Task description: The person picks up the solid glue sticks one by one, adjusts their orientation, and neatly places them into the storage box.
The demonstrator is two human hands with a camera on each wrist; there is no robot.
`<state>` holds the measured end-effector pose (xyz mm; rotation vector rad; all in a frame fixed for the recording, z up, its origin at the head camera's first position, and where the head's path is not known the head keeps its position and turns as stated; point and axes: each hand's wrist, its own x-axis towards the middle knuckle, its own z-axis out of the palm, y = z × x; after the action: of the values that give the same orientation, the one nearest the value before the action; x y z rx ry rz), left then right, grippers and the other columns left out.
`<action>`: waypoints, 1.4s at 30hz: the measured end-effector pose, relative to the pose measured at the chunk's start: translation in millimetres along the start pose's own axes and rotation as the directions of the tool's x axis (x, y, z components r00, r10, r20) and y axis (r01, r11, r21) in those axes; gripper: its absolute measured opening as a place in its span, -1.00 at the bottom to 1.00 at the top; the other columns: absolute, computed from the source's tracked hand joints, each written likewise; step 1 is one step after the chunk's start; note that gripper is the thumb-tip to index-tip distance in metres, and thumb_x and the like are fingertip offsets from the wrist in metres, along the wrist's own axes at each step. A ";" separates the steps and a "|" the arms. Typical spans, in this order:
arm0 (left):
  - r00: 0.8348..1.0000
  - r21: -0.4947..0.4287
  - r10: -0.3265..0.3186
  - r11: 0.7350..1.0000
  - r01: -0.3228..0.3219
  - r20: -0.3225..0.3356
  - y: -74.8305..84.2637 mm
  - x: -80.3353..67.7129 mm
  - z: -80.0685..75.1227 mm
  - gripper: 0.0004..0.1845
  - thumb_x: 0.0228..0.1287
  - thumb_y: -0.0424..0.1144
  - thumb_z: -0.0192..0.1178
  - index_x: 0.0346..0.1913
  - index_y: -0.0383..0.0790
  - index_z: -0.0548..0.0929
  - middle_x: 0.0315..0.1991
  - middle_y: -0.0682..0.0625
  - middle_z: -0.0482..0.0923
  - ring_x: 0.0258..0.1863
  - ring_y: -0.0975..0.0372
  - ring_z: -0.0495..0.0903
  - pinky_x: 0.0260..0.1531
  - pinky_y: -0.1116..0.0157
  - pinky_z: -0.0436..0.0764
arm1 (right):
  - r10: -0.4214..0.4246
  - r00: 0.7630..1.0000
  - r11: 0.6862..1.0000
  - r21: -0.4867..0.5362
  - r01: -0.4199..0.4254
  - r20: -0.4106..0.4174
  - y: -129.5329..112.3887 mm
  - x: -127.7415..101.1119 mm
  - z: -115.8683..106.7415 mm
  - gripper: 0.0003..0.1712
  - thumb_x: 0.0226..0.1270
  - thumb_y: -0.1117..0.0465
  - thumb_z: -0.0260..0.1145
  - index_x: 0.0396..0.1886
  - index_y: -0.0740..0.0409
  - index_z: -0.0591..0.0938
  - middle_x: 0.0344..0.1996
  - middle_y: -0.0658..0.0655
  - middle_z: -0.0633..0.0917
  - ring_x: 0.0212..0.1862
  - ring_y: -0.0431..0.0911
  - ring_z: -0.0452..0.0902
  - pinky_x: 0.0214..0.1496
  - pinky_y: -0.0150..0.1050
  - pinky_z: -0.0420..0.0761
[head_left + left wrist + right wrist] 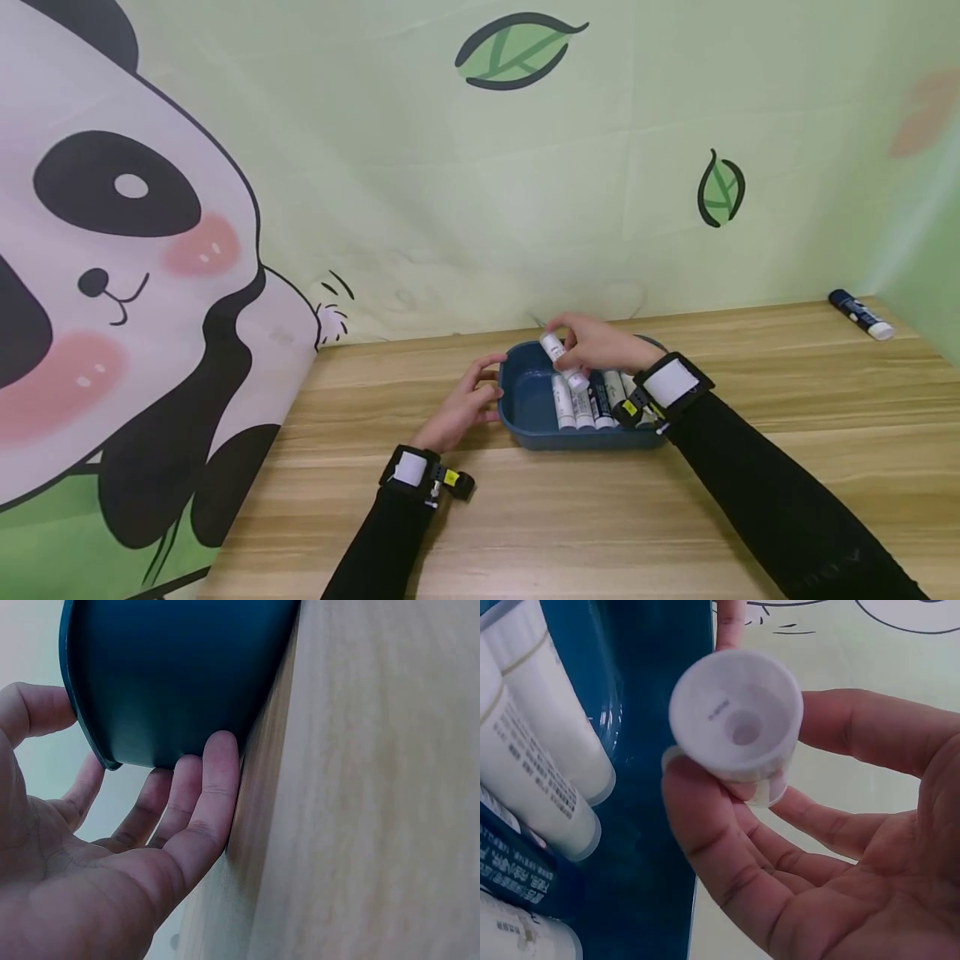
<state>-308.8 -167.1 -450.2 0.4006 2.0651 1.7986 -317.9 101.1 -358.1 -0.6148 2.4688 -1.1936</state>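
A dark blue plastic basin (528, 439) stands on the wooden table, with several glue sticks, white ones (562, 402) and a dark blue one (600, 402), lying side by side inside. Between thumb and fingers, my right hand (603, 343) pinches a white glue stick (553, 346), tilted above the row. The right wrist view shows the hollow, round end of this glue stick (735, 712) facing the camera. At the basin's left end is my left hand (465, 404), its fingers (217, 772) loosely bent and touching the outer wall (172, 690). My right wrist hides part of the row.
Another glue stick, dark blue with a white end (861, 314), lies at the table's far right corner. Behind the table (570, 525) hangs a green backdrop (375, 167) printed with leaves and a panda.
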 end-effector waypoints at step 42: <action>1.000 0.004 -0.003 1.000 0.003 0.020 0.8 -1.8 -3.1 -0.35 0.44 -0.32 -0.06 0.55 0.11 0.22 0.38 -0.17 0.19 0.14 0.09 0.42 0.01 0.24 0.69 | 0.315 0.942 0.850 -0.476 -0.225 0.118 -31.6 35.3 46.0 -0.75 0.29 0.29 0.41 -0.09 0.31 0.64 -0.57 0.10 0.63 -0.72 -0.18 0.45 -0.69 -0.42 0.42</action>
<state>-308.6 -170.5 -448.9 0.4141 2.0545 1.7819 -319.1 35.4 -363.9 -0.4442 2.5654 -0.4180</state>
